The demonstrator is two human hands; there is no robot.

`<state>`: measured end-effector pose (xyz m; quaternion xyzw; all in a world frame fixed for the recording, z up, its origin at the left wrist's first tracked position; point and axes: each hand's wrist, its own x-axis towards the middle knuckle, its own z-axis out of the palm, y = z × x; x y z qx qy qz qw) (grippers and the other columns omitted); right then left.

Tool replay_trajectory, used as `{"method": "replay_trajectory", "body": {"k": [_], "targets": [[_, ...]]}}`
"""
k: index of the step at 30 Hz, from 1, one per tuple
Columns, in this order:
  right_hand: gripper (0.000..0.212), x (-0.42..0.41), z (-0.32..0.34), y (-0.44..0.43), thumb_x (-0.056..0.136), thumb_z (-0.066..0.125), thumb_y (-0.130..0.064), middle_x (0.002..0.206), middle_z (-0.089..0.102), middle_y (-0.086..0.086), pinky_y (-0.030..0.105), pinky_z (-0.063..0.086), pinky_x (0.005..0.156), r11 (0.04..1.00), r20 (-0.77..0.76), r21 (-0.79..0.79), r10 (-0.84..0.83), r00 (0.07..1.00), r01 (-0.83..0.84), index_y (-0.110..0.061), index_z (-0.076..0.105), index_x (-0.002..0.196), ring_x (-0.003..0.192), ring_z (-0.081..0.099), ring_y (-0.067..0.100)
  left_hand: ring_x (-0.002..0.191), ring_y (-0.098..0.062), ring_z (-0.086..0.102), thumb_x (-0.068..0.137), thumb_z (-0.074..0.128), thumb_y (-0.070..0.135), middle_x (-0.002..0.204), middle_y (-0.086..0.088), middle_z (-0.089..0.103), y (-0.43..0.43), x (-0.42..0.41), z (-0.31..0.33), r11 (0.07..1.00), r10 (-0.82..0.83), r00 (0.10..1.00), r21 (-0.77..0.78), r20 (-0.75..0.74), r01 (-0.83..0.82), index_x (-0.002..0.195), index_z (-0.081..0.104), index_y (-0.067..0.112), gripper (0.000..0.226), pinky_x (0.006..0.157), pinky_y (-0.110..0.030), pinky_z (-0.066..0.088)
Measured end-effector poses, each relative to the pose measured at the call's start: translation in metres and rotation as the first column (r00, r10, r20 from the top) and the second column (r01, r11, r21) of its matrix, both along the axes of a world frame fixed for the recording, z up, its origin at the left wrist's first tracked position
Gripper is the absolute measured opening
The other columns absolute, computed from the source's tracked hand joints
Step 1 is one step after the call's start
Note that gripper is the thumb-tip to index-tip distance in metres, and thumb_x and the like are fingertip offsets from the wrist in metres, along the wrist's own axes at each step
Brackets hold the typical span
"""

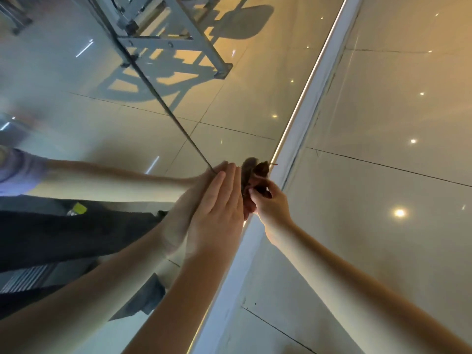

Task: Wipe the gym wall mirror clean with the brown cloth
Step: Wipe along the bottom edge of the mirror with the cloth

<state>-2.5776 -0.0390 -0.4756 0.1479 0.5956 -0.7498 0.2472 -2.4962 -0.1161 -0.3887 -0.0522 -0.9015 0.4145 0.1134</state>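
Mirror point(107, 108) glass fills the left side, and the brown cloth point(258, 176) sits bunched against its edge, just beside the lit white frame strip point(302, 139). The person's right hand point(272, 204) clutches the cloth in curled fingers, while the left hand point(219, 200) lies flat on the glass with its fingers straight. Haze at the far left suggests that much wiping remains.

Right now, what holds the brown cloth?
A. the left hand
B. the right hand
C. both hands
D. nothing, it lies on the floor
B: the right hand grips the brown cloth at the edge of the mirror, while the left hand presses flat on it.
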Motion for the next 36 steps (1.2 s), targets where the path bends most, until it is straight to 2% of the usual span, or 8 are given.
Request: {"method": "replay_trajectory", "body": {"k": [5, 8, 11, 14, 19, 28, 32, 36], "targets": [[0.022, -0.038, -0.010, 0.002, 0.099, 0.051, -0.011, 0.101, 0.067, 0.002, 0.013, 0.045, 0.062, 0.999, 0.021, 0.040, -0.013, 1.000, 0.012, -0.013, 0.062, 0.118, 0.085, 0.061, 0.013, 0.138, -0.026, 0.047, 0.102, -0.003, 0.007, 0.142, -0.014, 0.057, 0.001, -0.016, -0.006, 0.997, -0.024, 0.999, 0.077, 0.022, 0.023, 0.135, 0.053, -0.001, 0.065, 0.121, -0.038, 0.017], [0.022, -0.021, -0.021, 0.006, 0.098, 0.051, -0.011, 0.108, 0.068, 0.005, 0.023, 0.049, 0.072, 0.992, 0.068, 0.091, 0.086, 0.994, -0.092, -0.015, 0.061, 0.117, 0.090, 0.062, 0.018, 0.140, -0.024, 0.041, 0.101, -0.006, 0.008, 0.144, -0.012, 0.055, 0.003, -0.028, -0.010, 0.994, -0.023, 0.999, 0.104, 0.033, 0.019, 0.136, 0.044, -0.002, 0.062, 0.123, -0.039, 0.010], [0.021, -0.011, -0.016, 0.009, 0.095, 0.054, -0.008, 0.109, 0.068, 0.007, 0.040, 0.054, 0.090, 0.985, 0.154, 0.038, 0.163, 0.974, -0.171, -0.022, 0.059, 0.110, 0.100, 0.066, 0.026, 0.141, -0.028, 0.033, 0.097, 0.018, 0.017, 0.142, -0.014, 0.057, 0.006, -0.038, -0.012, 0.991, -0.037, 0.999, 0.133, 0.032, 0.033, 0.135, 0.041, -0.004, 0.049, 0.121, -0.040, 0.009], [0.022, -0.046, -0.008, 0.011, 0.091, 0.060, -0.009, 0.106, 0.068, 0.009, 0.047, 0.054, 0.093, 0.995, 0.113, 0.001, 0.101, 0.988, -0.102, -0.022, 0.062, 0.109, 0.096, 0.066, 0.025, 0.136, -0.029, 0.043, 0.104, 0.004, 0.010, 0.136, -0.015, 0.062, 0.010, -0.047, -0.007, 0.983, -0.028, 0.999, 0.182, 0.025, 0.023, 0.134, 0.048, -0.004, 0.056, 0.118, -0.039, 0.013], [0.024, -0.126, -0.009, 0.015, 0.094, 0.059, -0.012, 0.109, 0.068, 0.006, 0.024, 0.048, 0.077, 0.996, -0.060, 0.085, -0.011, 0.998, 0.016, -0.014, 0.063, 0.118, 0.096, 0.062, 0.019, 0.143, -0.028, 0.033, 0.102, -0.001, 0.007, 0.147, -0.016, 0.051, 0.017, -0.061, -0.003, 0.993, 0.001, 0.998, 0.120, 0.069, -0.009, 0.136, 0.057, -0.003, 0.068, 0.122, -0.040, 0.008], [0.022, -0.100, -0.015, 0.019, 0.091, 0.055, -0.007, 0.106, 0.068, 0.006, 0.037, 0.055, 0.087, 0.986, 0.116, 0.063, 0.145, 0.983, -0.153, -0.022, 0.060, 0.107, 0.098, 0.066, 0.025, 0.139, -0.026, 0.045, 0.101, -0.010, 0.010, 0.141, -0.014, 0.058, 0.023, -0.103, 0.003, 0.983, -0.010, 0.996, 0.181, 0.091, -0.007, 0.135, 0.058, -0.001, 0.077, 0.123, -0.039, 0.009], [0.022, -0.157, 0.018, 0.026, 0.093, 0.057, -0.005, 0.098, 0.067, -0.002, 0.014, 0.049, 0.070, 0.999, -0.088, 0.035, 0.020, 0.996, -0.017, -0.021, 0.062, 0.108, 0.089, 0.063, 0.010, 0.140, -0.029, 0.042, 0.103, 0.000, 0.010, 0.142, -0.016, 0.057, 0.025, -0.118, 0.004, 0.973, -0.018, 0.999, 0.231, 0.049, 0.006, 0.132, 0.061, -0.002, 0.068, 0.122, -0.039, 0.015], [0.026, -0.186, 0.017, 0.025, 0.099, 0.054, -0.016, 0.111, 0.066, -0.001, 0.011, 0.047, 0.072, 0.992, -0.136, 0.123, 0.026, 0.990, -0.010, -0.016, 0.060, 0.124, 0.100, 0.062, 0.012, 0.140, -0.028, 0.039, 0.103, 0.004, 0.009, 0.143, -0.017, 0.056, 0.025, -0.130, 0.006, 0.977, -0.031, 0.999, 0.212, 0.021, 0.026, 0.131, 0.061, -0.004, 0.065, 0.121, -0.039, 0.011]]}}
